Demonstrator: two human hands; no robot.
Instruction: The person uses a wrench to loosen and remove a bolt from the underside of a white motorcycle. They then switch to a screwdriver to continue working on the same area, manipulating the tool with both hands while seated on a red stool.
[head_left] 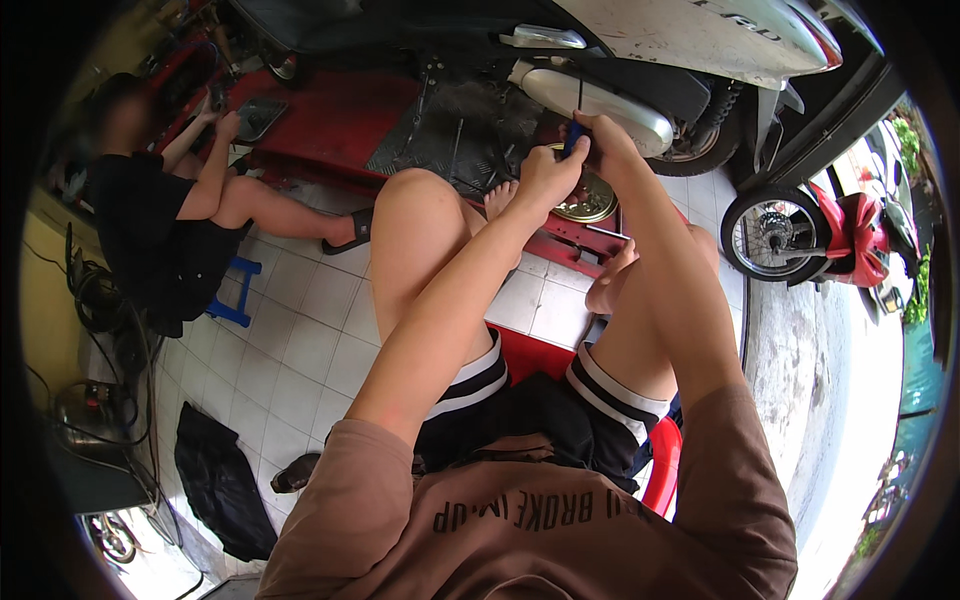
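Both of my hands meet in front of the scooter [690, 45] that stands on its side of the red lift, around a screwdriver [574, 138]. Its handle is blue and its thin dark shaft points up toward the scooter's pale engine cover [600, 108]. My left hand [552, 178] is closed, its thumb against the lower part of the handle. My right hand [606, 142] is closed around the handle's upper part, fingers partly hidden. Whether the tip touches the scooter I cannot tell. Just below the hands, a round tin [598, 212] holds small metal parts.
The red lift platform [325, 140] carries a dark mat [425, 140] with several tools. To the left a person [150, 200] sits by a blue stool [236, 292], holding something. Cables [95, 290] hang at far left. A red motorbike [850, 235] stands at right.
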